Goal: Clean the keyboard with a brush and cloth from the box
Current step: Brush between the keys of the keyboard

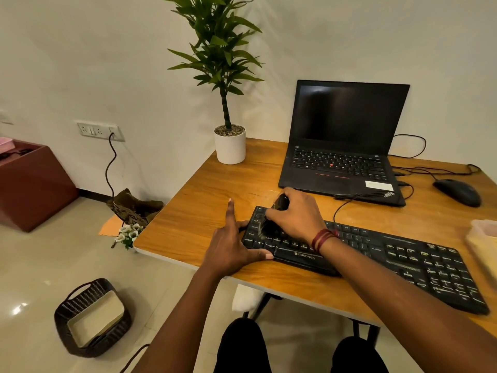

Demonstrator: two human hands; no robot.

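Observation:
A black keyboard (403,259) lies slanted across the wooden desk (204,205). My right hand (295,214) grips a dark brush (271,222) and its bristles press on the keys at the keyboard's left end. My left hand (231,246) holds that left end, thumb along the front edge, fingers curled round the side and the index finger pointing up. A translucent box (484,238) with something yellowish inside sits at the desk's right edge, partly cut off. I cannot make out a cloth.
An open black laptop (341,146) stands behind the keyboard, a black mouse (457,192) with cables to its right, a potted plant (230,141) at the desk's back left corner. On the floor to the left sits a dark woven basket (91,319).

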